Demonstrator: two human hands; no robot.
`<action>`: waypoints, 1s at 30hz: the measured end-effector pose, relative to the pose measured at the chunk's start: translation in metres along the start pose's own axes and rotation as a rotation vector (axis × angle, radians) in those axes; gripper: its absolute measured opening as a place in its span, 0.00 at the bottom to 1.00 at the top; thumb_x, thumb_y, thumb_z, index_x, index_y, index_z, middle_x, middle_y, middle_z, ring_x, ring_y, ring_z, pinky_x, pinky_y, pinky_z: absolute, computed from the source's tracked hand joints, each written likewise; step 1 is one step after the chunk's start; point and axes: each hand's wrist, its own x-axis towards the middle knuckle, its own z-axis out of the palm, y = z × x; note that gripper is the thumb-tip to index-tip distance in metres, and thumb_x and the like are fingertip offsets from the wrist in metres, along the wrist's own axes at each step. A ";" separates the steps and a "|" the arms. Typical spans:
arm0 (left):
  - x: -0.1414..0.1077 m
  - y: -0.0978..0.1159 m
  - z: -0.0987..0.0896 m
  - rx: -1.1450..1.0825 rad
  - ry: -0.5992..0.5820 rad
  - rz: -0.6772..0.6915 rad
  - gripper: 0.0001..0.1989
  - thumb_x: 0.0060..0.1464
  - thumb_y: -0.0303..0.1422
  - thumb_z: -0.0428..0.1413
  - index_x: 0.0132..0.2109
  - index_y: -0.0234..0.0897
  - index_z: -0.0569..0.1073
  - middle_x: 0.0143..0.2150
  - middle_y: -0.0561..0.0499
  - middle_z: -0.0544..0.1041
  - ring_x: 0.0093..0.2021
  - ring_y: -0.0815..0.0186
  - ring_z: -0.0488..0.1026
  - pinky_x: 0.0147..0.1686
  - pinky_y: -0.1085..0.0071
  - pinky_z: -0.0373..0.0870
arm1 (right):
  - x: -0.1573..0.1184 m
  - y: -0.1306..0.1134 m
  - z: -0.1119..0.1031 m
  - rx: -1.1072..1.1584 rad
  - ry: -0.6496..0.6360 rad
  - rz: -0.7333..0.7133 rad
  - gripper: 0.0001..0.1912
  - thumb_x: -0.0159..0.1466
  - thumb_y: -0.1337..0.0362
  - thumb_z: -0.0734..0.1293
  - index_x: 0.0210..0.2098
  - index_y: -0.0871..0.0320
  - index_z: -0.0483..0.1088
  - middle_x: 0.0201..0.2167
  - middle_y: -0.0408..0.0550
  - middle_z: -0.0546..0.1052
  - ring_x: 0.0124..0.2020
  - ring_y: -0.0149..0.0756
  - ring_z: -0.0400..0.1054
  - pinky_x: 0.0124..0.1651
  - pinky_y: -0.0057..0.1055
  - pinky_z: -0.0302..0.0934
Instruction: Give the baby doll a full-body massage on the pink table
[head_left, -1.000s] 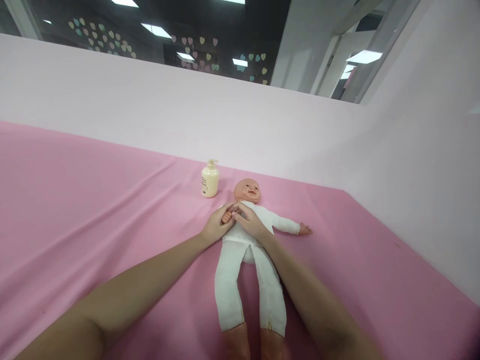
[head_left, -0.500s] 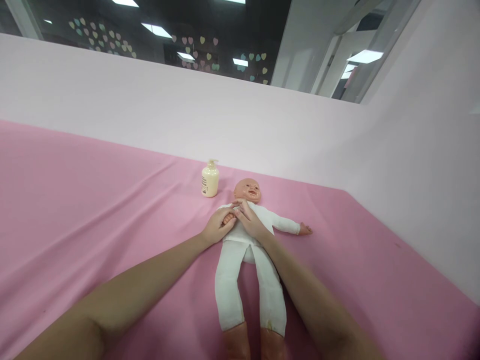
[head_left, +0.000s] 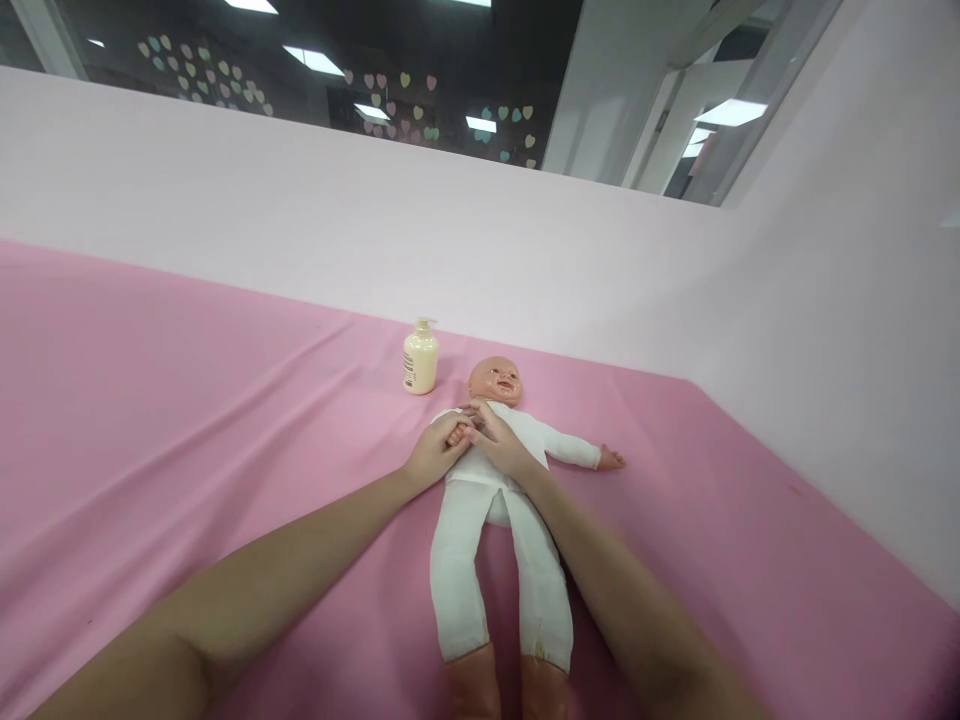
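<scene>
A baby doll (head_left: 499, 505) in white clothing lies on its back, its head toward the wall. One of its arms reaches out to the right, and the other is bent over its chest. My left hand (head_left: 437, 450) is closed around the doll's hand at the left side of the chest. Beside it, my right hand (head_left: 500, 442) rests over the chest, its fingers meeting those of my left hand at the doll's hand. Its fingertips are partly hidden there.
A pale yellow pump bottle (head_left: 421, 362) stands left of the doll's head. Pink cloth (head_left: 225, 400) with creases covers the surface. Behind rises a white wall (head_left: 375, 220) with a window above, and another wall stands at the right.
The fingers of both hands have shifted slightly around the doll's hand. The doll's body and the bottle have stayed in place.
</scene>
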 end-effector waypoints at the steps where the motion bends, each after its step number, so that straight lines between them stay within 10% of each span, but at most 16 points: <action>1: 0.000 -0.002 0.000 -0.015 0.001 -0.015 0.08 0.59 0.39 0.56 0.41 0.40 0.73 0.40 0.47 0.79 0.42 0.59 0.75 0.46 0.63 0.71 | 0.000 0.000 0.000 -0.006 -0.010 0.009 0.22 0.68 0.56 0.66 0.59 0.54 0.63 0.54 0.51 0.73 0.55 0.41 0.69 0.59 0.39 0.62; 30: -0.005 -0.008 0.002 0.046 -0.022 0.069 0.07 0.63 0.33 0.51 0.47 0.39 0.67 0.45 0.44 0.76 0.45 0.59 0.74 0.48 0.61 0.71 | 0.003 0.002 0.000 -0.103 -0.017 -0.028 0.14 0.71 0.55 0.61 0.50 0.56 0.71 0.45 0.48 0.76 0.46 0.39 0.70 0.53 0.36 0.62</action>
